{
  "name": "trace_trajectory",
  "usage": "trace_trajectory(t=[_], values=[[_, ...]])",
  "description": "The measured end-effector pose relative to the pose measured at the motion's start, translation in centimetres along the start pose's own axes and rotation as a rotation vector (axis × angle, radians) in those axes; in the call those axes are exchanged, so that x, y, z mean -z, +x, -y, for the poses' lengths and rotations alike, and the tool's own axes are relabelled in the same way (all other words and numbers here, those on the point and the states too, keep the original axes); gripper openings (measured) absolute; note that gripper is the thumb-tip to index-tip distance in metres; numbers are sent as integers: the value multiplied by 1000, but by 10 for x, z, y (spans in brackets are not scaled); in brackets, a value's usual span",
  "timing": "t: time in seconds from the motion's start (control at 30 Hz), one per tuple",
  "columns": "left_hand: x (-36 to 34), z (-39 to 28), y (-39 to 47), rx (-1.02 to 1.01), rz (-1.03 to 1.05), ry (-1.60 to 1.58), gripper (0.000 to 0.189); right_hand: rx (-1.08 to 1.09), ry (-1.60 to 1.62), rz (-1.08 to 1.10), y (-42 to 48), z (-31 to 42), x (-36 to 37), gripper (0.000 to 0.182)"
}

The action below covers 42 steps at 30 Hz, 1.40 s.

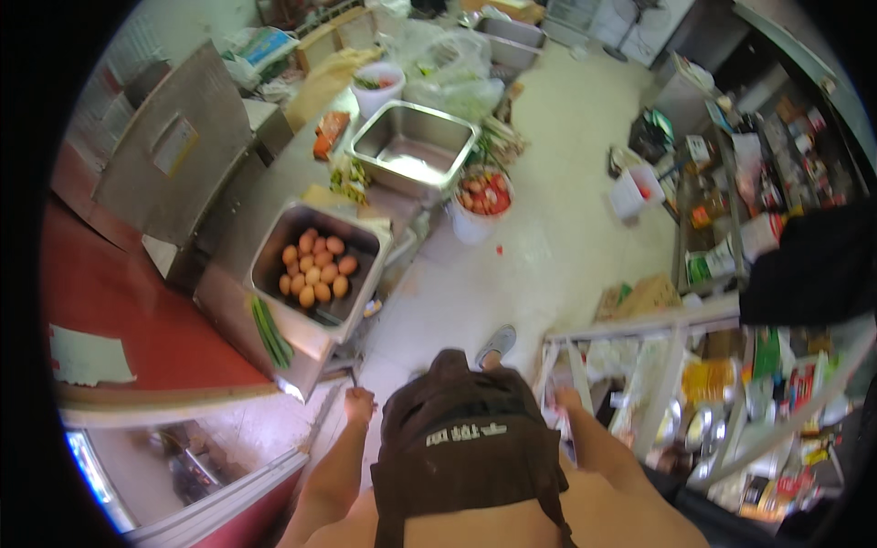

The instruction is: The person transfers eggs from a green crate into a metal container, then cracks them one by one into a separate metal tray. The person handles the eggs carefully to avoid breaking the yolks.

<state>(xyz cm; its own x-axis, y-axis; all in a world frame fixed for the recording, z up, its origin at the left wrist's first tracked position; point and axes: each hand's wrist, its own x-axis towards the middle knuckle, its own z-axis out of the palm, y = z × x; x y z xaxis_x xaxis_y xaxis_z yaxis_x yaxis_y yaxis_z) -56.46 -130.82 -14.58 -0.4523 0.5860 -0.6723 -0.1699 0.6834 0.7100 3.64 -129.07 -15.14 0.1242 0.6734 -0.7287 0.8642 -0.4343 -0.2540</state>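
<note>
My left hand point(360, 405) hangs by my side with curled fingers, near the corner of a steel worktable point(229, 274). A thin dark line shows just above it; whether the hand holds it is unclear. My right hand point(563, 399) hangs beside a white-framed rack point(675, 363), blurred and partly turned away. On the worktable, a deep steel pan point(274, 218) holds several brown eggs point(313, 275). Long green vegetable pieces point(268, 332), possibly cucumber, lie next to it. Farther along stands a second steel pan point(414, 147).
A white bucket point(473, 226) of eggshells and red scraps stands on the floor point(562, 260) beside the table. Near the shelves on the right is a white bin point(634, 192). Bottles and packages point(709, 380) crowd the rack. Plastic bags point(445, 61) lie at the back.
</note>
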Motion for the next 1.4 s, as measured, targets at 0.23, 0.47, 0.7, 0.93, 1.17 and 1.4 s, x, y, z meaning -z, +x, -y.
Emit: trace_trajectory(t=[0.23,0.47,0.7,0.93,1.17,1.4], values=[[-85,-18,2,178,-185,-25,24,-429,734,431,151,-35,81,18],[-204,-46,-41,265,-473,-341,21,707,-827,359,391,-11,287,24],[-225,-75,-36,273,-564,-99,13,52,258,241,387,248,370,27],[-220,-105,25,296,-503,-141,21,433,-332,47,392,236,333,35],[-236,-168,57,277,-492,-148,21,325,-435,374,401,157,312,28],[-311,-203,48,359,-545,-254,24,206,-313,617,481,95,327,29]])
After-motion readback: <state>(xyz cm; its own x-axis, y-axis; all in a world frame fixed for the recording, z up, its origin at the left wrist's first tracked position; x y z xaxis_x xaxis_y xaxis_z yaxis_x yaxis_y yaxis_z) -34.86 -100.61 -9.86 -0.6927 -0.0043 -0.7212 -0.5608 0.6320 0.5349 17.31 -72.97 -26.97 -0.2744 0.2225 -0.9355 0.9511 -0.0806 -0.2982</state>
